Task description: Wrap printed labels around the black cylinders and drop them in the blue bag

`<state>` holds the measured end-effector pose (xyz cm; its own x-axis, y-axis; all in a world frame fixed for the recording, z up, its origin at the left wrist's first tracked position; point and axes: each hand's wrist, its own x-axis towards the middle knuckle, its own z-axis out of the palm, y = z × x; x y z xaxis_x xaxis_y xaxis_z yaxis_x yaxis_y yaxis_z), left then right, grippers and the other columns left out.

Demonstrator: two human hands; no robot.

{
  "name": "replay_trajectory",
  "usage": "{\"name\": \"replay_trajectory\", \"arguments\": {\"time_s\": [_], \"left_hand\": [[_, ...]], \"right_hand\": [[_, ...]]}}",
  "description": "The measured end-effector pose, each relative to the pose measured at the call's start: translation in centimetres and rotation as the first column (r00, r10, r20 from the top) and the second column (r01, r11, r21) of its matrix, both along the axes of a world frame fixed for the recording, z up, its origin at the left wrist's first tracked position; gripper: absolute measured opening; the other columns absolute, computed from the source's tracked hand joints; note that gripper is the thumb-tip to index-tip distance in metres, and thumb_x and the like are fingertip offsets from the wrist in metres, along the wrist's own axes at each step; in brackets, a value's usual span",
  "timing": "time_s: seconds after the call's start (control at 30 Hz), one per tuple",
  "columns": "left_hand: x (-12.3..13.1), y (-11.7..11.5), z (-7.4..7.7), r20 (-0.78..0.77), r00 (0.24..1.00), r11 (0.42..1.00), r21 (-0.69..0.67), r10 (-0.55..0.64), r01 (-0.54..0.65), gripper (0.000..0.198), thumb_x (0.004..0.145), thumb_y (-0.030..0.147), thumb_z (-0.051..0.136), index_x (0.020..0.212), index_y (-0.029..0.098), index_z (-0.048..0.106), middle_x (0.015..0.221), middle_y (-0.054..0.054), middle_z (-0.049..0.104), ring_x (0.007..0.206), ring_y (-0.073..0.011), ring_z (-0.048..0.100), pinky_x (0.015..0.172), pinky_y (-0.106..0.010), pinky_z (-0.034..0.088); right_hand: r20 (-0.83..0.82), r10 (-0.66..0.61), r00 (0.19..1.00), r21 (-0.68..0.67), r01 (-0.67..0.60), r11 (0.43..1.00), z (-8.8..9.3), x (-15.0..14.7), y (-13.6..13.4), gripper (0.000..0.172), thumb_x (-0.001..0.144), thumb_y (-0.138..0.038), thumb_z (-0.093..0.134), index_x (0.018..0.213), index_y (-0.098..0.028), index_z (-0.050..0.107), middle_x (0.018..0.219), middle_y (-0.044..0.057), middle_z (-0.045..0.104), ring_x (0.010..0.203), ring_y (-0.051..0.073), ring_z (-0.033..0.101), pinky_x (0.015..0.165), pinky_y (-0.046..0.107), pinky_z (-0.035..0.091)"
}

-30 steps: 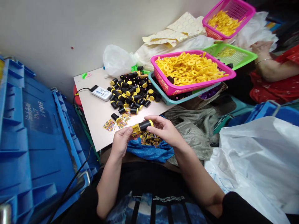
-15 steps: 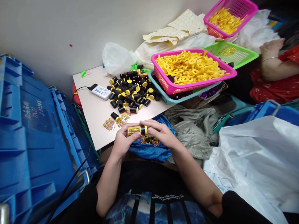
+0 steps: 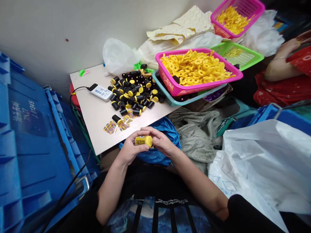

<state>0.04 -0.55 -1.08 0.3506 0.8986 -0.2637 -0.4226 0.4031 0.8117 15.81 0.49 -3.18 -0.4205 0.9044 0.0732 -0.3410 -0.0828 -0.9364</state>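
Note:
Both my hands meet over my lap. My left hand (image 3: pixel 131 148) and my right hand (image 3: pixel 161 141) hold a short yellow-wrapped cylinder (image 3: pixel 143 140) between their fingers, and its far end is hidden by my right fingers. Just beyond them, small printed labels (image 3: pixel 110 127) lie at the near edge of the pale board (image 3: pixel 89 116), beside a single black cylinder (image 3: pixel 117 119). Farther on sits a heap of black cylinders with yellow ends (image 3: pixel 131 92). More labels show under my hands, partly hidden.
A white device with a cable (image 3: pixel 100 93) lies on the board. A pink basket of yellow rings (image 3: pixel 184 90) rests on a teal tray (image 3: pixel 170 102). Blue crates (image 3: pixel 31 145) fill the left; a co-worker's arm (image 3: pixel 279 66) is at the right, beside a white plastic bag (image 3: pixel 255 168).
The cylinder has turned in my hands, so its black part no longer shows and it looks shorter. My hands have drawn closer together, and the view has shifted slightly.

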Motion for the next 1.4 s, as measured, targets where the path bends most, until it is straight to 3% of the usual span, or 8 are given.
{"name": "replay_trajectory", "arguments": {"time_s": [0.3,0.43,0.6,0.83,0.97,1.07,1.23,1.4], "left_hand": [[2.3,-0.3,-2.1,-0.203,0.972,0.986,0.083,-0.122,0.141,0.043,0.051,0.028,0.085,0.089,0.016,0.071,0.081,-0.003,0.069,0.071,-0.0146,0.061,0.066,-0.025,0.047],[1.9,0.3,-3.1,-0.656,0.750,0.947,0.287,0.081,0.148,0.051,0.063,0.030,0.078,0.113,0.025,0.067,0.098,-0.005,0.071,0.087,-0.0215,0.065,0.079,-0.032,0.047],[-3.6,1.6,-3.6,-0.858,0.383,0.928,0.371,0.341,0.005,0.025,0.083,0.032,0.058,0.102,0.021,0.070,0.077,-0.004,0.071,0.070,-0.0189,0.065,0.069,-0.029,0.048],[-6.3,1.5,-4.9,-0.761,0.427,0.851,0.523,0.488,-0.042,0.018,0.085,0.030,0.056,0.089,0.021,0.071,0.082,-0.003,0.073,0.067,-0.0157,0.065,0.065,-0.026,0.050],[-5.6,1.6,-4.6,-0.659,0.433,0.765,0.631,0.615,-0.126,0.016,0.084,0.028,0.058,0.089,0.020,0.071,0.087,-0.005,0.071,0.076,-0.0162,0.065,0.070,-0.028,0.052],[-5.4,2.3,-3.7,-0.528,0.473,0.686,0.678,0.705,-0.266,0.023,0.082,0.031,0.062,0.101,0.020,0.069,0.112,-0.009,0.064,0.101,-0.0195,0.061,0.078,-0.030,0.052],[-4.5,3.5,-2.0,-0.371,0.871,0.938,0.246,0.322,-0.242,0.043,0.070,0.037,0.073,0.107,0.017,0.063,0.073,-0.001,0.065,0.062,-0.0123,0.061,0.057,-0.025,0.051],[-2.0,3.0,-1.9,-0.183,0.866,0.885,0.057,0.465,-0.463,0.038,0.063,0.034,0.078,0.094,0.015,0.063,0.073,0.000,0.065,0.060,-0.0088,0.060,0.056,-0.020,0.049]], "right_hand": [[0.201,0.106,0.974,0.010,-0.110,0.994,-1.3,4.3,0.1,0.043,0.074,-0.049,0.071,0.107,-0.025,0.059,0.107,0.005,0.059,0.099,0.019,0.060,0.086,0.034,0.049],[0.644,-0.029,0.765,0.142,-0.082,0.986,-2.4,6.4,1.7,0.042,0.080,-0.045,0.064,0.116,-0.024,0.058,0.115,0.010,0.060,0.108,0.025,0.058,0.091,0.044,0.047],[0.730,-0.433,0.528,0.553,-0.086,0.828,-2.8,0.5,5.4,0.023,0.091,-0.029,0.050,0.103,-0.021,0.067,0.101,0.010,0.067,0.099,0.023,0.059,0.092,0.043,0.044],[0.854,-0.405,0.326,0.519,-0.482,0.706,-3.0,-5.9,9.3,0.021,0.084,-0.028,0.062,0.099,-0.018,0.072,0.099,0.014,0.062,0.095,0.027,0.049,0.083,0.041,0.043],[0.794,-0.357,0.493,0.525,-0.260,0.810,-3.3,-5.1,8.9,0.021,0.087,-0.031,0.057,0.082,-0.017,0.072,0.089,0.010,0.060,0.091,0.023,0.050,0.083,0.037,0.041],[0.640,-0.179,0.747,0.240,0.026,0.970,-2.4,-4.3,7.9,0.031,0.087,-0.043,0.053,0.077,-0.016,0.066,0.080,0.005,0.058,0.080,0.018,0.053,0.076,0.032,0.042],[0.435,0.152,0.887,-0.154,-0.092,0.984,0.5,-3.3,6.5,0.039,0.072,-0.054,0.067,0.072,-0.015,0.063,0.066,-0.001,0.057,0.064,0.012,0.050,0.064,0.025,0.040],[0.180,0.089,0.980,-0.315,-0.028,0.949,1.0,-3.4,5.1,0.045,0.071,-0.051,0.068,0.104,-0.021,0.059,0.082,0.000,0.062,0.070,0.012,0.056,0.059,0.022,0.043]]}}
